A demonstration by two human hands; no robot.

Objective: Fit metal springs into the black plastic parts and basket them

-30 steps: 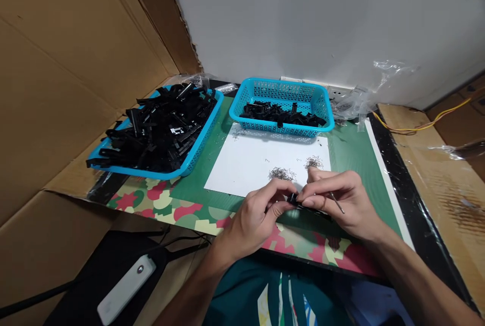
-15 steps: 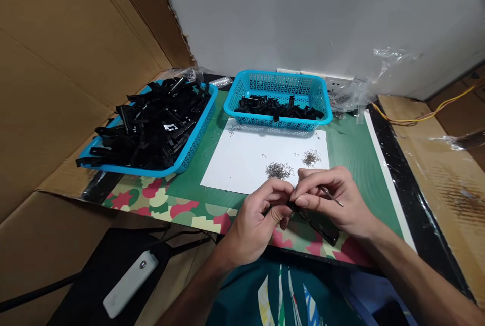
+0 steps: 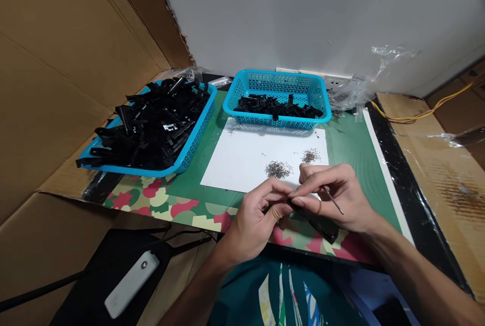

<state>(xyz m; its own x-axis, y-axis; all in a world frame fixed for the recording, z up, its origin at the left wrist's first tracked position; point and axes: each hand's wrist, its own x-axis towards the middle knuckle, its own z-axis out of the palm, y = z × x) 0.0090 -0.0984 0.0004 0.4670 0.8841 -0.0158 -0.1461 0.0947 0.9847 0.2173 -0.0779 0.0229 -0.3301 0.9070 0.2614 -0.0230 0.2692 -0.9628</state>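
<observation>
My left hand is closed around the far end of a long black plastic part, which slants down toward the right. Against that same end press the thumb and fingertips of my right hand. A thin metal rod-like tool is tucked in the right hand, its tip pointing down to the right. Whatever lies between the pinching fingertips is too small to make out. Just beyond the hands, a pile of small bent wire pieces and a smaller pile lie on a white paper sheet.
A blue basket heaped with black plastic parts stands at the left. Behind the paper is another blue basket holding smaller black pieces. Clear plastic wrap and yellow wires are at the right. Cardboard walls the left side.
The fingers stay on the end of the black part. My right hand has tilted slightly, and the metal tool's tip now points more steeply downward.
</observation>
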